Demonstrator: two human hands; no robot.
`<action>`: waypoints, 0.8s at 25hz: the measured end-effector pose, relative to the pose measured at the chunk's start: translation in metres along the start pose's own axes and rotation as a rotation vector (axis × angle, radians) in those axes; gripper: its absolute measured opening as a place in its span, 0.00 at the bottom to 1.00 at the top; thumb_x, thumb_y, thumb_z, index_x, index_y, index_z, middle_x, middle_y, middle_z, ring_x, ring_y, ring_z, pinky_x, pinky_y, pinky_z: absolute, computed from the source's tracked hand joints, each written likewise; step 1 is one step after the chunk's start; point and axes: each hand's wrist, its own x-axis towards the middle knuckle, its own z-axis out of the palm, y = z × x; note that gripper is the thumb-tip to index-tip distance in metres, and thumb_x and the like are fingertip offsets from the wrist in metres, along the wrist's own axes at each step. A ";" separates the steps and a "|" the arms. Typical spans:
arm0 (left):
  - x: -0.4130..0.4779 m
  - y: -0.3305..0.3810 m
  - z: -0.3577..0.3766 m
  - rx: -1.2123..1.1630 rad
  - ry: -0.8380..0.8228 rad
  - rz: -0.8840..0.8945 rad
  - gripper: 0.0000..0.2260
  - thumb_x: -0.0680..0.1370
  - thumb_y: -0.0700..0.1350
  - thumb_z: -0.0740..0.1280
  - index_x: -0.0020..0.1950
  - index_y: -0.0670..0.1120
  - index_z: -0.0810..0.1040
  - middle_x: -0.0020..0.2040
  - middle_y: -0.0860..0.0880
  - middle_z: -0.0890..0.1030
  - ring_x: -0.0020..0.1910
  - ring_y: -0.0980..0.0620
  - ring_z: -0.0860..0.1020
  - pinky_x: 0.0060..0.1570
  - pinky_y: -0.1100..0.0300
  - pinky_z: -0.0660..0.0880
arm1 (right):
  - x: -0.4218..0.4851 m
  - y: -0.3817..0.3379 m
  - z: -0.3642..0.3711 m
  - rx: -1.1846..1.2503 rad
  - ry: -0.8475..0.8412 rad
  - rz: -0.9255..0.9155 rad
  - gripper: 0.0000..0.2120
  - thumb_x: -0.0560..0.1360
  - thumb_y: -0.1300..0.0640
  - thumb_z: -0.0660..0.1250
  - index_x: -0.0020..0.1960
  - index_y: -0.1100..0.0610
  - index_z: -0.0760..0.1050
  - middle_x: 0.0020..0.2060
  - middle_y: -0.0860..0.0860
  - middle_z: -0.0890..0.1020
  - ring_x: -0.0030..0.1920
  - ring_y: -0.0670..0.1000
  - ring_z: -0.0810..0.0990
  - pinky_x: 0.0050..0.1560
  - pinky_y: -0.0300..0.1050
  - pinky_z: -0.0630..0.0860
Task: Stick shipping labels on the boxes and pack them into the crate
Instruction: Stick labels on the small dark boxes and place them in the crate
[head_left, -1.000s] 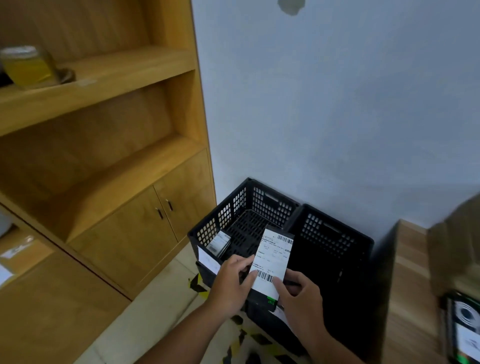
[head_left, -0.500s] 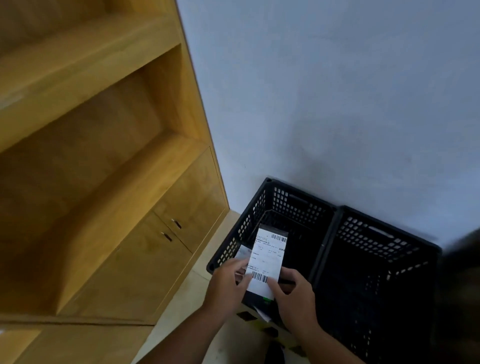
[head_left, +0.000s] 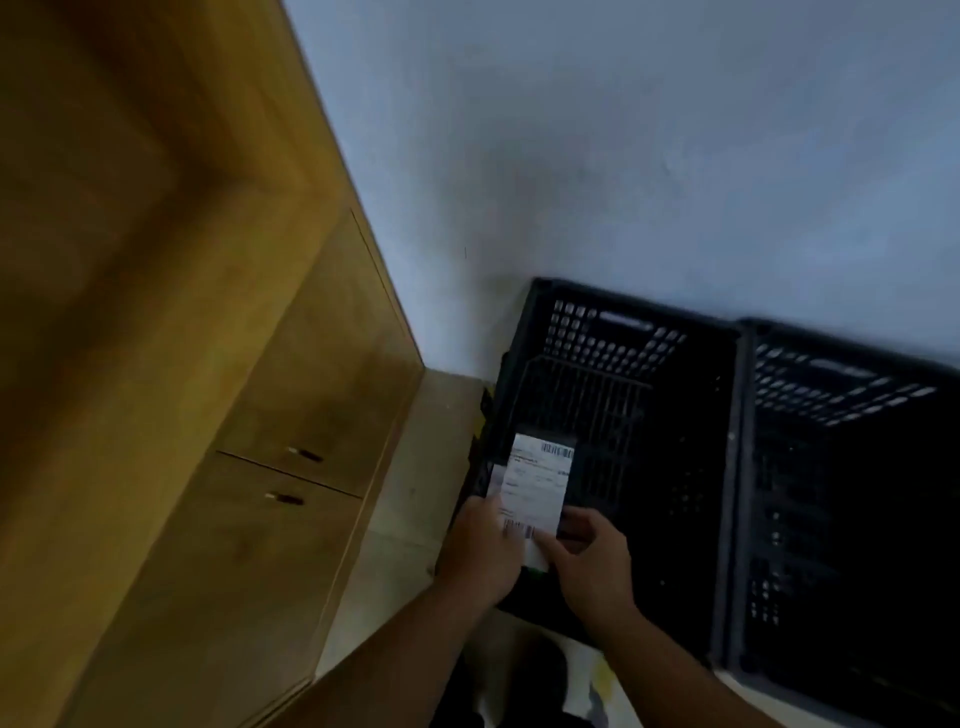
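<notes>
A dark box with a white shipping label (head_left: 537, 483) on its top face is held by both hands over the near left corner of the left black crate (head_left: 618, 332). My left hand (head_left: 480, 551) grips the box's left edge, thumb on the label by the lower barcode. Gripping the box's right side is my right hand (head_left: 587, 558), whose thumb presses the label's lower corner. Another labelled box, mostly hidden, shows as a white patch (head_left: 496, 480) just left of the held one inside the crate.
A second black crate (head_left: 852, 364) stands against the first on the right, both against the pale wall. A wooden cabinet with two doors (head_left: 291, 467) and shelving fills the left. Light floor (head_left: 410, 483) lies between cabinet and crates.
The view has swung down and closer over the crates. Both hands have carried the labelled box lower into the left crate's near corner, with the same grip.
</notes>
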 end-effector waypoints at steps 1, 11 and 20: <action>0.020 -0.010 0.012 -0.011 -0.026 -0.044 0.19 0.83 0.46 0.61 0.74 0.47 0.72 0.68 0.47 0.73 0.63 0.47 0.76 0.63 0.51 0.77 | 0.015 0.015 0.016 0.000 -0.007 0.011 0.15 0.72 0.57 0.79 0.53 0.51 0.76 0.43 0.40 0.80 0.41 0.39 0.81 0.34 0.28 0.75; 0.096 -0.034 0.080 0.021 -0.205 -0.177 0.29 0.81 0.48 0.61 0.80 0.40 0.59 0.78 0.42 0.64 0.75 0.43 0.68 0.73 0.48 0.69 | 0.099 0.096 0.069 -0.205 -0.093 0.166 0.09 0.75 0.69 0.70 0.55 0.62 0.79 0.45 0.51 0.82 0.39 0.38 0.74 0.37 0.27 0.69; 0.093 -0.051 0.091 0.068 -0.228 -0.154 0.22 0.82 0.46 0.58 0.76 0.43 0.66 0.76 0.44 0.66 0.73 0.45 0.68 0.71 0.50 0.70 | 0.116 0.101 0.088 -0.335 -0.183 0.197 0.12 0.75 0.66 0.72 0.59 0.64 0.80 0.55 0.58 0.84 0.52 0.50 0.80 0.52 0.38 0.74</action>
